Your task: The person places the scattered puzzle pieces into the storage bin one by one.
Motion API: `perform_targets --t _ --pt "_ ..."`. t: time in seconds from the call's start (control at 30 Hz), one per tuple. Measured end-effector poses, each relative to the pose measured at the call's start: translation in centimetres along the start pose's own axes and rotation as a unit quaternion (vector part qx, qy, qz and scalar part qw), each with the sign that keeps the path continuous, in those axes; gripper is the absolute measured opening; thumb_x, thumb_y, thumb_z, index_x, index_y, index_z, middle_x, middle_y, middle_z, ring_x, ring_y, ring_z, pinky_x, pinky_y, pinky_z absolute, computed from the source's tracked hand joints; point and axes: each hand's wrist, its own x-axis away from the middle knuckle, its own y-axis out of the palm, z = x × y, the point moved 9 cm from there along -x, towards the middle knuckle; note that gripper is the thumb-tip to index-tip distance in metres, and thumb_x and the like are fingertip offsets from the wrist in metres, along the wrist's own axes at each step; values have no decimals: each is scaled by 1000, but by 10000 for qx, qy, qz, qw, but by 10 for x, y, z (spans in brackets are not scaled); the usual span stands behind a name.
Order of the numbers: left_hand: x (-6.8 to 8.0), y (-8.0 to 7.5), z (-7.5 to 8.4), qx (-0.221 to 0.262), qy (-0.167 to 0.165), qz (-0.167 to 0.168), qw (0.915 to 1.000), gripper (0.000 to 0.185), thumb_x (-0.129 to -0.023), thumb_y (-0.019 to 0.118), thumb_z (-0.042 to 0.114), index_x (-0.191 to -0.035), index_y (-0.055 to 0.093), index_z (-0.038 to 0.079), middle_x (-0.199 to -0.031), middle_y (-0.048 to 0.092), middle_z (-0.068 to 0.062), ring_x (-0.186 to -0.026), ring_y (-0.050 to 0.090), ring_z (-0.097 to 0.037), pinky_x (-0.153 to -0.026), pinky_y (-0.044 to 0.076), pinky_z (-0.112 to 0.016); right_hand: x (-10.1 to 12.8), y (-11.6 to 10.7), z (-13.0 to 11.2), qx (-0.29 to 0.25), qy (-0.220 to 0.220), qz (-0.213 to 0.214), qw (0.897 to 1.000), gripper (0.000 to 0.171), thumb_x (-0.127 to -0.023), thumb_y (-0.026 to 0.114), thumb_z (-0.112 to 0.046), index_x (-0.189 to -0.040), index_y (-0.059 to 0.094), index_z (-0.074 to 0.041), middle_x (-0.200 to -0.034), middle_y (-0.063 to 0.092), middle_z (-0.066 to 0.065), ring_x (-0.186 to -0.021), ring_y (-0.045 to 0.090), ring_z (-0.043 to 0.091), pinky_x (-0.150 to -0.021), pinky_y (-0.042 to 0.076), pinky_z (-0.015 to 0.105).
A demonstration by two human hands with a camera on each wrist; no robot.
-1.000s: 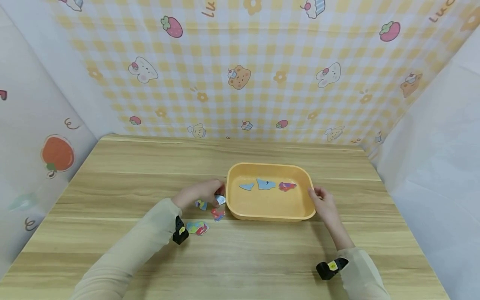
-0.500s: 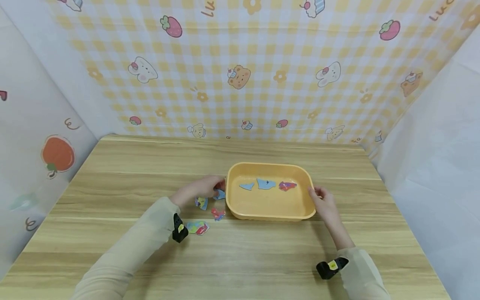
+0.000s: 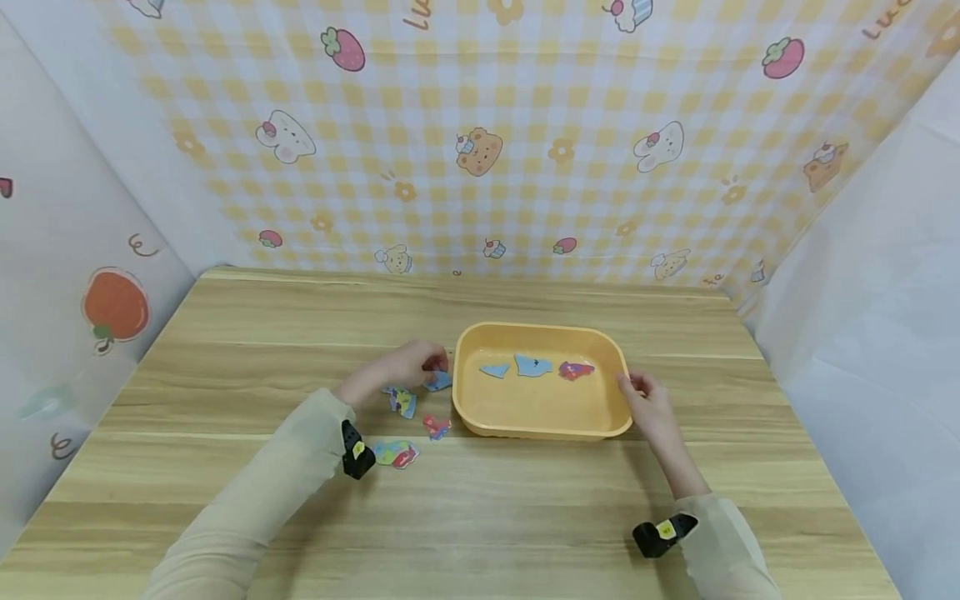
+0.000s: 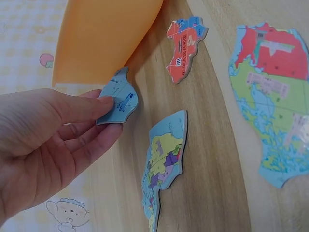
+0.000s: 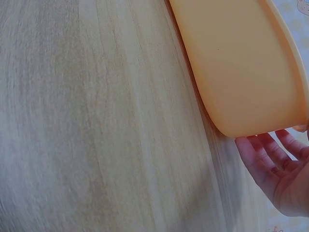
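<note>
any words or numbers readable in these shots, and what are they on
"LU": cut-off brown letters at the top edge of the checked backdrop.
"Luc": cut-off brown letters at the backdrop's top right corner.
Red puzzle piece: small print, too blurred to read.
Large map piece: label strips, too blurred to read.
Yellow-green piece: tiny print, unreadable.
Pale blue piece pinched by the left hand: markings, unreadable.
Orange tray, right hand: no text.
</note>
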Motion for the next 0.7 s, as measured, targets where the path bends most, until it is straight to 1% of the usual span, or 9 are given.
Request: perform_targets --t 0.2,0.3,0.43,0.7 --pt "1 -7 -2 -2 -100 177 9998 16 -87 54 -3 -102 59 -2 -95 63 -14 -90 58 -23 -82 51 -33 -1 0 1 14 -2 38 10000 42 -97 46 -26 -119 51 10 -103 59 22 -71 51 -2 -62 47 11" --pt "2 -10 0 -32 -11 258 9997 17 -87 54 -4 -103 59 -3 -98 64 -16 -93 60 -26 -86 52 -36 0 0 0 17 14 13 10000 43 -97 46 -26 -120 50 10 -104 59 22 -72 52 -1 -62 47 11" --pt "2 -14 1 -23 58 333 9994 17 -86 54 -4 -103 59 -4 -99 63 -18 -96 60 -28 -88 52 -37 1 0 -1 25 9 -58 10000 45 -97 45 -27 -121 49 11 -105 58 23 -74 52 1 -62 47 11" --pt "4 -22 -1 46 -126 520 9986 20 -88 52 -3 -106 59 -3 -104 63 -18 -100 59 -30 -89 52 -39 0 0 -1 58 9 -47 10000 43 -97 45 -26 -120 50 10 -103 57 21 -74 53 0 -63 47 11"
